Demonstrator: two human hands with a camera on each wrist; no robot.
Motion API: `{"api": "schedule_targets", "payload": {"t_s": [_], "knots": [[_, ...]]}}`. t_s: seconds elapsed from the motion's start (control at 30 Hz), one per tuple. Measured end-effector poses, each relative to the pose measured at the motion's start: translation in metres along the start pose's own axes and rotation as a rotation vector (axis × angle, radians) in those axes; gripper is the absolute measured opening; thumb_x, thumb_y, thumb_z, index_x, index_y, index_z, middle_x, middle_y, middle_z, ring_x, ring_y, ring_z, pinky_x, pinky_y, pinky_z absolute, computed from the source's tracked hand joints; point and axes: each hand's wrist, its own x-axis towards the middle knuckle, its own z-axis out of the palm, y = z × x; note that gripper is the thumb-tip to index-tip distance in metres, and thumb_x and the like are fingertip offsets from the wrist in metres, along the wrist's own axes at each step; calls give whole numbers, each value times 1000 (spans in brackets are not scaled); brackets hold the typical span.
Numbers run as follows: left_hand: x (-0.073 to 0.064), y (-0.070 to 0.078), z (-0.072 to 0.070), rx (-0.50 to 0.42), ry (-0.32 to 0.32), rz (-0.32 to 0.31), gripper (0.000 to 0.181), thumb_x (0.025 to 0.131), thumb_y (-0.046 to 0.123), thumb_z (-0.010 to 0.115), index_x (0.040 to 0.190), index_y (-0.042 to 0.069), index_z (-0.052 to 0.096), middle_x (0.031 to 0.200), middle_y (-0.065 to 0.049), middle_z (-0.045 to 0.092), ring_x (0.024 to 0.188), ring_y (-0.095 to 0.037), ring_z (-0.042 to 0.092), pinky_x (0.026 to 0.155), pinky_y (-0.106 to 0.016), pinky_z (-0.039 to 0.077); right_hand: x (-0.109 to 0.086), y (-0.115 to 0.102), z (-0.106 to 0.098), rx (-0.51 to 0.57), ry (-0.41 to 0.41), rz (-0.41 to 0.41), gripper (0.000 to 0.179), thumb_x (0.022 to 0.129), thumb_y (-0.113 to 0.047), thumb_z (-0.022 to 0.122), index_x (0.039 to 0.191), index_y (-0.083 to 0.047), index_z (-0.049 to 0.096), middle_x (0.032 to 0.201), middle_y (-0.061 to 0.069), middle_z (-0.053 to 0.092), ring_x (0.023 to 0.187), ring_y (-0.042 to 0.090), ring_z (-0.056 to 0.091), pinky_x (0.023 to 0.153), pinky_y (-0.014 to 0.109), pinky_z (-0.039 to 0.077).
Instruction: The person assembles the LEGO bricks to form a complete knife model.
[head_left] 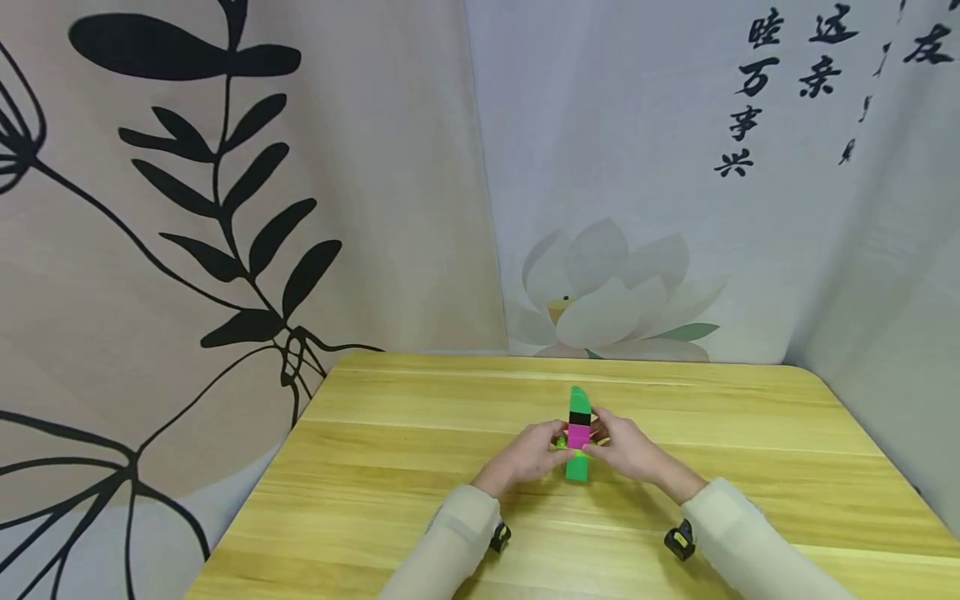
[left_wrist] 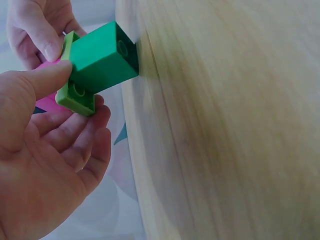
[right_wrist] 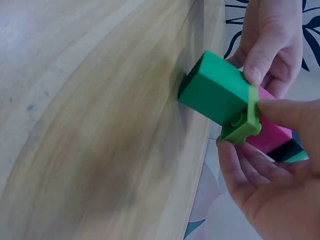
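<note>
A tower of toy building blocks (head_left: 579, 436) stands upright between my two hands, above the table. From top to bottom in the head view it has a curved green block (head_left: 578, 399), a black one (head_left: 580, 417), a pink block (head_left: 578, 436), a thin lime-green plate (right_wrist: 253, 111) and a green block (left_wrist: 100, 57). The plate juts out past the green block, whose hollow underside shows in the left wrist view. My left hand (head_left: 531, 452) pinches the tower from the left around the plate. From the right, my right hand (head_left: 632, 448) grips it, thumb at the plate and pink block.
The wooden table (head_left: 375, 467) spreads around the hands, its far edge meeting a printed curtain (head_left: 405, 208). A black wrist device (head_left: 500, 537) hangs at the left sleeve, and another black device (head_left: 680, 540) at the right.
</note>
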Motion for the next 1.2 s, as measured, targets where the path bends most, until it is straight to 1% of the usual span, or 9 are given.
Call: {"api": "schedule_targets", "payload": {"t_s": [0.13, 0.27, 0.4, 0.57, 0.73, 0.9, 1.03, 1.2], "knots": [[-1, 1, -1, 11, -2, -17, 51, 93, 29, 61, 137, 9, 45, 118, -4, 62, 106, -12, 58, 90, -28, 46, 3, 3, 3, -8, -1, 28, 69, 88, -7, 67, 141, 11, 27, 101, 11, 62, 93, 25, 61, 75, 33, 53], [-1, 1, -1, 16, -1, -24, 60, 93, 29, 60, 144, 9, 36, 125, -7, 59, 113, -16, 56, 94, -32, 44, 5, 5, 5, -8, -4, 33, 74, 86, -7, 68, 143, 10, 24, 101, 10, 62, 93, 23, 61, 77, 34, 52], [-1, 1, -1, -1, 2, -27, 61, 94, 28, 60, 145, 10, 33, 126, -6, 58, 115, -17, 54, 96, -34, 43, 7, 7, 6, -6, -16, 26, 78, 84, -8, 71, 144, 9, 22, 104, 11, 62, 94, 23, 60, 80, 35, 52], [0, 0, 0, 0, -7, -25, 60, 95, 28, 58, 146, 13, 31, 128, -4, 56, 117, -16, 52, 96, -33, 43, 8, 11, 6, 1, -32, 19, 81, 83, -10, 72, 144, 8, 22, 104, 11, 61, 93, 22, 60, 78, 35, 52], [1, -2, -1, -13, -23, 1, 58, 95, 26, 59, 145, 13, 33, 128, -3, 56, 115, -14, 52, 96, -32, 43, 8, 13, 6, 25, -44, 24, 79, 84, -10, 71, 143, 9, 23, 107, 14, 59, 94, 24, 60, 78, 36, 52], [1, -2, -2, -23, -36, 24, 53, 95, 24, 58, 143, 14, 37, 128, 0, 55, 116, -12, 51, 97, -31, 42, 8, 13, 6, 24, -49, 40, 77, 85, -11, 70, 143, 11, 24, 112, 15, 58, 97, 26, 60, 82, 40, 51], [1, -2, -1, 5, -39, 34, 50, 96, 25, 57, 141, 15, 39, 129, 1, 54, 116, -11, 51, 96, -30, 42, 8, 13, 5, 24, -65, 60, 77, 85, -14, 71, 143, 9, 26, 112, 14, 58, 97, 27, 59, 83, 42, 49], [4, -3, 0, 28, -52, 44, 44, 96, 25, 57, 136, 15, 44, 126, 1, 56, 113, -11, 52, 94, -28, 43, 8, 16, 5, 31, -102, 81, 80, 83, -19, 74, 144, 6, 27, 111, 14, 58, 96, 25, 58, 81, 41, 49]]}}
